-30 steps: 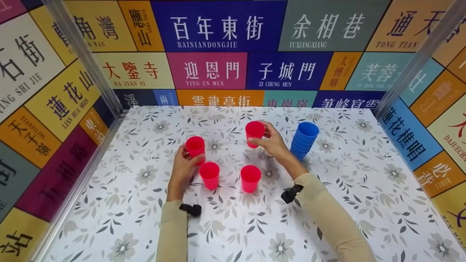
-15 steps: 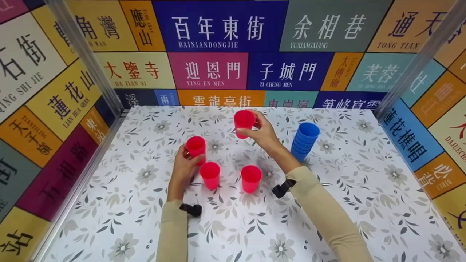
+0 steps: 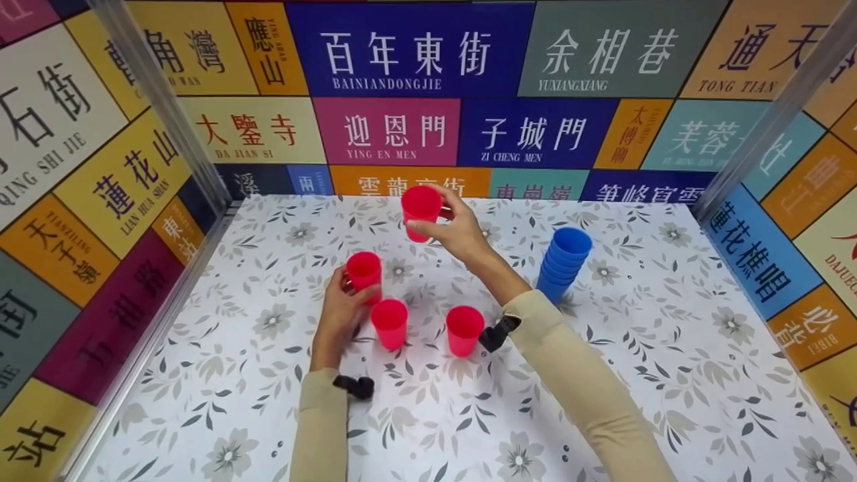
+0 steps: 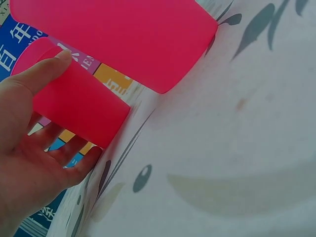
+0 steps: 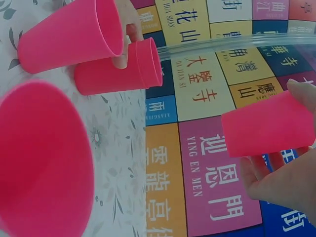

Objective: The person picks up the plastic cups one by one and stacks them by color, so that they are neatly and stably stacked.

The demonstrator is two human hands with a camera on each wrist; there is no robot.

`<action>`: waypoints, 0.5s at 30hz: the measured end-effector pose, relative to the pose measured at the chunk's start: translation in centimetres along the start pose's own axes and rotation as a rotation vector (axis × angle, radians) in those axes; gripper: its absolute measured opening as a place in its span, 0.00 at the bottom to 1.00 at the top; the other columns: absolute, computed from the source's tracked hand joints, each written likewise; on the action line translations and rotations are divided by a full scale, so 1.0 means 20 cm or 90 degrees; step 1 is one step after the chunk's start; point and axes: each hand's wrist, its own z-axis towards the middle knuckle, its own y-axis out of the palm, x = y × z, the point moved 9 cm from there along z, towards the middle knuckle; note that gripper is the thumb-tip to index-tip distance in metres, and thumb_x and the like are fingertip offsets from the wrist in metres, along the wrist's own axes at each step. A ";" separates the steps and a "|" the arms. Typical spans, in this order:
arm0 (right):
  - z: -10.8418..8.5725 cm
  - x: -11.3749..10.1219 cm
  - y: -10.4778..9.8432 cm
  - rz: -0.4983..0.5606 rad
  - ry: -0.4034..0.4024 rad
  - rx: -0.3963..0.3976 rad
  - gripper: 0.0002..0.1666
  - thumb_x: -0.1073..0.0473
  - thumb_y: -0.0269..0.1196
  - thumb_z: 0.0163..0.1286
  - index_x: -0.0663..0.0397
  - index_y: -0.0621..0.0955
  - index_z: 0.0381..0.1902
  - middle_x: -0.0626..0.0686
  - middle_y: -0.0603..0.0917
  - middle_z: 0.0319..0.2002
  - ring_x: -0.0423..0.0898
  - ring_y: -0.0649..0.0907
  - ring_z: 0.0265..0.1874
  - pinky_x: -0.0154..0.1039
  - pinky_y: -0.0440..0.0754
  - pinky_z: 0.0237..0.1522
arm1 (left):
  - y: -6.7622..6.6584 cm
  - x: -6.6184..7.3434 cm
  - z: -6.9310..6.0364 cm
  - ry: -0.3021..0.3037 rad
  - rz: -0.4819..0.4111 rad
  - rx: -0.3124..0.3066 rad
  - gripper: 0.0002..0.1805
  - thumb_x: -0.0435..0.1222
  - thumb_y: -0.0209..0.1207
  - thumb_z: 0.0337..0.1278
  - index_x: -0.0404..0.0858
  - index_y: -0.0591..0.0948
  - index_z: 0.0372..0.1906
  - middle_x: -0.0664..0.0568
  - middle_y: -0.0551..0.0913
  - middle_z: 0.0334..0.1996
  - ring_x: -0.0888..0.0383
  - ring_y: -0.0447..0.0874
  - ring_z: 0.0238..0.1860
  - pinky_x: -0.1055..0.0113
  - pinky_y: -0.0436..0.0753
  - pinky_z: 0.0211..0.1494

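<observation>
My left hand [image 3: 338, 309] grips a red plastic cup [image 3: 365, 273] standing upright on the table, thumb on the near side and fingers round the far side. A double rim shows on this cup [image 5: 118, 74] in the right wrist view, like one cup nested in another. Raised above the table at the back, another red cup [image 3: 420, 207] is held by my right hand [image 3: 463, 235] between thumb and fingers. Two more red cups stand upright nearer the front: one [image 3: 390, 325] close beside the left hand's cup, the other [image 3: 464, 331] further right.
A nested stack of blue cups [image 3: 564, 264] stands to the right of my right forearm. The table has a white floral cover [image 3: 268, 402]. Sign-patterned walls [image 3: 388, 130] rise behind and on both sides.
My right hand has carried its red cup up, left and toward the back. The left hand still holds its cup in the same place, and the other cups stay put.
</observation>
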 end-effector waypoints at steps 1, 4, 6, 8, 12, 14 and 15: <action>0.01 -0.01 0.01 0.001 0.000 -0.007 0.42 0.55 0.74 0.60 0.45 0.70 0.71 0.56 0.78 0.59 0.51 0.78 0.58 0.41 0.87 0.47 | 0.00 0.00 0.00 -0.002 0.006 0.001 0.39 0.33 0.71 0.52 0.43 0.67 0.70 0.45 0.75 0.62 0.48 0.75 0.63 0.56 0.77 0.68; 0.02 -0.03 0.06 0.005 -0.004 -0.027 0.41 0.55 0.73 0.60 0.45 0.71 0.70 0.56 0.78 0.59 0.51 0.78 0.58 0.41 0.86 0.48 | 0.00 0.00 0.00 0.000 0.009 -0.003 0.39 0.33 0.71 0.53 0.43 0.67 0.70 0.45 0.75 0.63 0.48 0.75 0.63 0.56 0.78 0.68; 0.02 -0.04 0.09 0.002 -0.004 -0.040 0.41 0.55 0.73 0.60 0.44 0.71 0.70 0.55 0.79 0.59 0.51 0.78 0.58 0.41 0.85 0.50 | 0.00 0.00 0.00 -0.001 0.015 -0.003 0.39 0.34 0.71 0.54 0.43 0.67 0.70 0.46 0.75 0.63 0.48 0.75 0.63 0.56 0.78 0.68; 0.03 -0.04 0.12 -0.001 -0.006 -0.050 0.42 0.55 0.74 0.60 0.45 0.71 0.71 0.55 0.79 0.59 0.51 0.79 0.58 0.42 0.84 0.51 | 0.00 0.00 0.00 -0.003 0.014 -0.008 0.39 0.34 0.71 0.54 0.43 0.66 0.71 0.46 0.75 0.63 0.48 0.75 0.63 0.55 0.78 0.68; 0.03 -0.05 0.18 -0.008 -0.008 -0.059 0.43 0.53 0.74 0.60 0.45 0.70 0.72 0.54 0.79 0.59 0.50 0.79 0.57 0.43 0.84 0.53 | 0.00 0.00 0.00 -0.009 0.016 -0.011 0.39 0.35 0.71 0.54 0.44 0.66 0.71 0.47 0.75 0.64 0.49 0.74 0.64 0.56 0.77 0.69; 0.04 -0.05 0.21 -0.008 -0.011 -0.064 0.43 0.52 0.74 0.60 0.46 0.70 0.72 0.54 0.79 0.59 0.50 0.79 0.57 0.43 0.84 0.53 | 0.00 0.00 0.00 -0.010 0.013 -0.012 0.39 0.35 0.71 0.54 0.45 0.66 0.70 0.47 0.75 0.63 0.49 0.74 0.64 0.56 0.76 0.70; 0.04 -0.05 0.22 -0.008 -0.012 -0.066 0.43 0.52 0.74 0.60 0.45 0.70 0.71 0.54 0.79 0.59 0.50 0.79 0.57 0.43 0.85 0.52 | 0.00 0.00 0.00 -0.009 0.011 -0.012 0.39 0.35 0.71 0.54 0.45 0.66 0.70 0.47 0.75 0.63 0.49 0.75 0.64 0.56 0.76 0.70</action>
